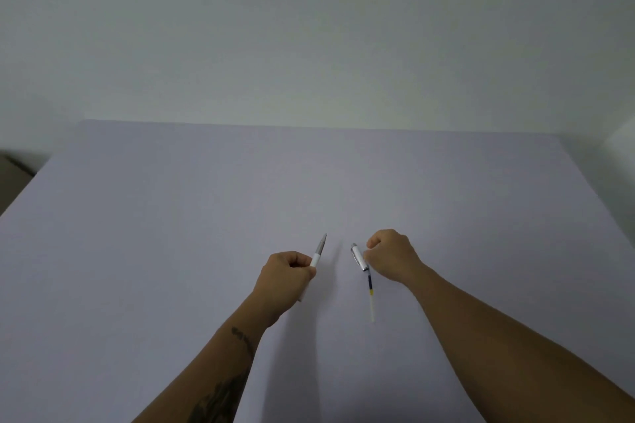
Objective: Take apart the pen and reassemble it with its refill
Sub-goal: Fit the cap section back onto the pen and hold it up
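The pen is in two parts. My left hand (287, 276) is closed around the white front barrel (318, 251), whose grey grip and pointed tip stick up and away from me. My right hand (391, 256) grips the white rear barrel (359, 257) with its silver clip and push button at the top. The thin refill (371, 295) hangs out of the rear barrel's lower end, showing a dark ink section, a yellow band and a clear tube pointing toward me. The two halves are apart, with a gap between them, both above the table.
A plain pale lavender table (206, 216) fills the lower view, with its far edge against a white wall (309, 45). A dark strip of floor or furniture (13, 172) shows past the table's left edge.
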`<state>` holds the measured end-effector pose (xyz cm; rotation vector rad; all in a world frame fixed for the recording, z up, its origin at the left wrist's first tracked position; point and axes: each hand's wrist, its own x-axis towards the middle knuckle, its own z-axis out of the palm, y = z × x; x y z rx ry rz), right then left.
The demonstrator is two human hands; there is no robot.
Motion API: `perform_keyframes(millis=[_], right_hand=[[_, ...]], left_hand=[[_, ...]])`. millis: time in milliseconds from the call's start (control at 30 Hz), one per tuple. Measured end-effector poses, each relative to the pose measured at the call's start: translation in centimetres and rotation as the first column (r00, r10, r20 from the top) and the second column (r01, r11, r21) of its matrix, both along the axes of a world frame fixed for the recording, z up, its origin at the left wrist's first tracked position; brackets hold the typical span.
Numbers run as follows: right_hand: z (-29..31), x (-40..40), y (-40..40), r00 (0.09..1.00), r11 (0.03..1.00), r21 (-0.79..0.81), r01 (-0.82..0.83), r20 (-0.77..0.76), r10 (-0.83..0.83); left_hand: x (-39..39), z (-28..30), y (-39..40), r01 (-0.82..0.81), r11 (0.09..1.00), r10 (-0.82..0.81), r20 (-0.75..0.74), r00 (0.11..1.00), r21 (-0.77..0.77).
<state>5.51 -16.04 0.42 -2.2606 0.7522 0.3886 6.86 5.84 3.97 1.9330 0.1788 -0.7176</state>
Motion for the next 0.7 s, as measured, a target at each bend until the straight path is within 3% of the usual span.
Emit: perform_keyframes(millis=[233,433,500,567,633,700], right_hand=[[-1.8,1.6,1.9,0.975,0.958,-0.185,-0.22,-0.021,0.22],[-1.9,1.9,2.1,0.954,0.933,-0.198,-0.301,-0.052,0.297],[-1.4,2.3,1.8,0.977,0.971,-0.109,-0.211,-0.041,0.208],[-0.4,2.9,1.5,0.999,0.994,0.104,-0.047,0.027,0.044],[1.5,3.5,1.4,0.992,0.923,0.373,0.091,0.049,-0.118],[3.5,3.6,1.5,0.973,0.79,0.592,0.16,0.041,-0.228]], left_hand=[[-0.6,-1.2,0.0,-0.003,0.998,0.004,-0.009,1.0,0.067],[-0.8,-1.0,0.2,-0.022,0.997,0.023,-0.013,1.0,0.068],[-0.8,-0.7,0.2,-0.021,0.999,0.022,-0.022,1.0,0.037],[-0.8,-0.2,0.2,-0.011,1.0,0.011,-0.017,1.0,0.006],[-0.8,0.3,0.3,-0.008,1.0,0.008,-0.008,1.0,-0.018],[-0.8,0.8,0.4,-0.018,0.999,0.018,-0.002,1.0,-0.043]])
